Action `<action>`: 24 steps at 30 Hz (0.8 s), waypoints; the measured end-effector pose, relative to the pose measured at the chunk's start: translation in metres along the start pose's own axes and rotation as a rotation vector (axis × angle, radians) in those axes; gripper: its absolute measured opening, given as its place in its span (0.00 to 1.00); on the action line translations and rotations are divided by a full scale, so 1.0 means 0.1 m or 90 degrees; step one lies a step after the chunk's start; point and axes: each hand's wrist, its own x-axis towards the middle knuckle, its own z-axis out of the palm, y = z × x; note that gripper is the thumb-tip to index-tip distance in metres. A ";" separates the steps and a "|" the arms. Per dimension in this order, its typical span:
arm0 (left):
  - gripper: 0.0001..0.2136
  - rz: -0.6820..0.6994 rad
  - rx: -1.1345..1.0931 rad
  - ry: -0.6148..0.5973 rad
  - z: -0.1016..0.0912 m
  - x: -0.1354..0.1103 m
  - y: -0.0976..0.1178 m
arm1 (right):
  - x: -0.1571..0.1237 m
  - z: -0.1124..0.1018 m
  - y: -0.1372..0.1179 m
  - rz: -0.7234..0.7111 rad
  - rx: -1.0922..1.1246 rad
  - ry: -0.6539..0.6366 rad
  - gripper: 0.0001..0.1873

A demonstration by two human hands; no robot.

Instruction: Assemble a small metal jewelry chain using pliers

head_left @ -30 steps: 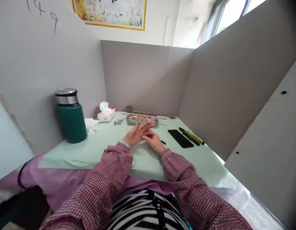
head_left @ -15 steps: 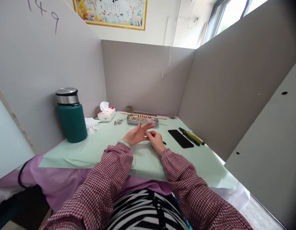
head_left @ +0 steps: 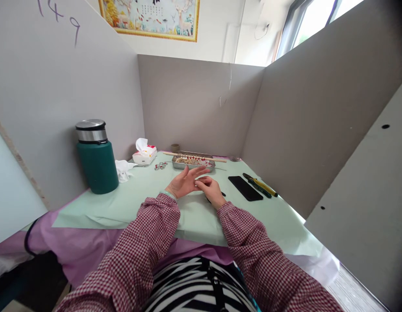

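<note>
Over the table [head_left: 197,219], the right hand [head_left: 212,191] pinches a small unclear thing [head_left: 196,180] against the left hand [head_left: 183,184], open palm-up probably for support; the bead tray [head_left: 179,165] lies near the far edge.

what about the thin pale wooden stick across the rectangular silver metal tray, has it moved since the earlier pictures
No, the thin pale wooden stick shows no visible shift either way, judged against the fixed grey back partition.
</note>
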 end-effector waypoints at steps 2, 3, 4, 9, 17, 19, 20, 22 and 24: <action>0.27 -0.021 0.013 -0.029 0.01 -0.01 -0.01 | -0.01 0.01 0.00 0.009 -0.006 -0.021 0.11; 0.28 -0.027 0.015 -0.036 0.01 -0.01 -0.01 | -0.02 0.02 -0.01 0.012 -0.006 -0.029 0.12; 0.28 -0.028 0.013 -0.037 0.01 -0.01 -0.01 | -0.03 0.02 -0.03 0.014 -0.003 -0.034 0.12; 0.29 0.018 -0.045 -0.005 -0.01 0.01 0.01 | -0.03 0.02 -0.09 0.024 0.029 -0.045 0.13; 0.33 -0.017 -0.047 0.000 0.01 0.00 0.01 | -0.02 0.00 -0.06 0.041 0.048 -0.042 0.13; 0.33 -0.016 -0.038 0.014 0.02 0.01 0.00 | -0.03 0.00 -0.06 0.048 0.049 -0.042 0.13; 0.33 -0.017 -0.034 0.021 0.03 0.01 0.00 | -0.03 0.00 -0.07 0.051 0.048 -0.041 0.13; 0.33 -0.019 -0.031 0.034 0.03 0.02 0.01 | -0.03 0.01 -0.08 0.057 0.047 -0.036 0.14; 0.33 -0.015 -0.023 0.071 0.02 0.03 0.01 | -0.03 0.00 -0.09 0.058 0.046 -0.022 0.15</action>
